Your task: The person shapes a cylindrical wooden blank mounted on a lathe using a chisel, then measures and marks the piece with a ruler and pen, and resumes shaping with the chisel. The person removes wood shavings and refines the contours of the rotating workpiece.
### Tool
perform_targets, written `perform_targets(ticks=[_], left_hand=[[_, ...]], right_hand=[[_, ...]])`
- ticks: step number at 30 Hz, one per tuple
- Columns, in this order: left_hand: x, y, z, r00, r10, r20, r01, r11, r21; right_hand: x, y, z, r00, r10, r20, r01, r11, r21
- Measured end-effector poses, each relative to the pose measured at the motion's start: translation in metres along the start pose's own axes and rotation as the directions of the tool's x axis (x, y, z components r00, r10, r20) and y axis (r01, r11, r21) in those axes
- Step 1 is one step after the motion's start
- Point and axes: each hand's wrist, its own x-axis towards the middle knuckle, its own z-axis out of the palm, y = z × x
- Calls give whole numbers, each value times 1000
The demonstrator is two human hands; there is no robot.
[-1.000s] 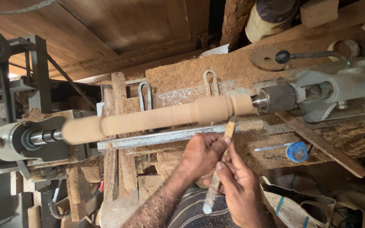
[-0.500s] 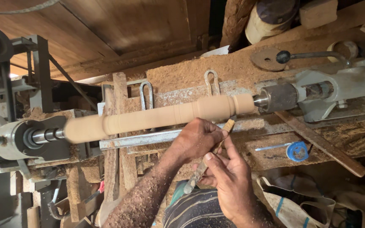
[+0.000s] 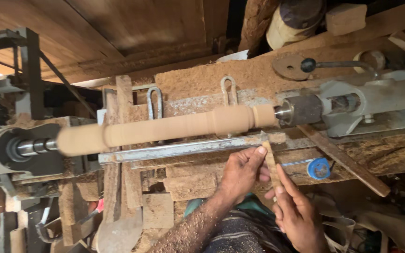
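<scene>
A long turned wooden spindle (image 3: 165, 131) is mounted across a lathe, blurred as if spinning, with beads cut near its right end. Below it runs a metal tool rest bar (image 3: 174, 150). My left hand (image 3: 242, 173) and my right hand (image 3: 296, 211) together hold a narrow flat wooden stick (image 3: 272, 161), its upper tip resting at the tool rest just under the spindle's right end. Left fingers pinch the stick near its top; right fingers grip it lower down.
The tailstock (image 3: 352, 110) sits at right, the headstock (image 3: 10, 150) at left. A blue roll of tape (image 3: 318, 168) lies on the sawdust-covered bench (image 3: 202, 84). A wooden slat (image 3: 343, 161) leans at right. Wood blocks and scraps crowd the space below the rest.
Both hands have shifted right and up. The stick now stands more upright, with its tip at the tool rest.
</scene>
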Motion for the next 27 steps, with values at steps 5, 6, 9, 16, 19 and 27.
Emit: perform_targets(ticks=[5,6,9,16,19,27], left_hand=[[9,-14,7,996,31,-78,-29,999,18],[9,-14,9,995,34,-95,-33,999,10],[10,-11,16,988,3,-157,-8,1000,-28],[11,-7,26,982,15,-188,-21,999,-29],[13,-9,29,979,4,-204,-14,999,-45],[21,-15,36,974,3,-227,-27,994,-105]], right_hand=[[5,-4,-10,1000,17,14,-18,998,61],[6,-5,-11,1000,14,25,-16,995,100],[9,-7,-14,999,16,49,-23,991,130],[22,-15,-36,989,122,79,-123,992,11],[29,-18,-46,991,40,129,-40,999,2],[43,-31,-69,979,31,199,-14,996,-83]])
